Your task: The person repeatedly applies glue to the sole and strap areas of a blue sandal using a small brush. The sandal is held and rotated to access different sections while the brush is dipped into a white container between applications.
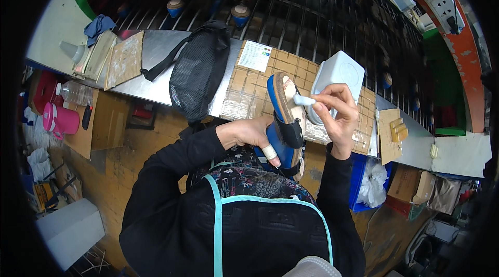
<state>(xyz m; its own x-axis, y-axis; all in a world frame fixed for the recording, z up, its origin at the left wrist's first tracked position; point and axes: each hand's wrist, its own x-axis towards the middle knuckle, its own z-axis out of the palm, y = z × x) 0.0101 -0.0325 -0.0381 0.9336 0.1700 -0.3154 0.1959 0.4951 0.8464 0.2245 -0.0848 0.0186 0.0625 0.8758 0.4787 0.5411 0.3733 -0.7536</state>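
Sandal [291, 132] runs lengthwise near-vertical mid-frame, left hand [252, 134] fingers clasping it lower down, right hand [339, 115] fingers pinching pale piece [302, 100] by its upper-right edge (contact unclear).

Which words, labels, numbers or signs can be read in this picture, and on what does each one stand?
None reads clearly enough to quote.
White printed sheet: lines and small coloured marks, too small to read.
Sandal: reddish marking near its upper end, too small to read.
Pale container: faint circular outline, no legible lettering.
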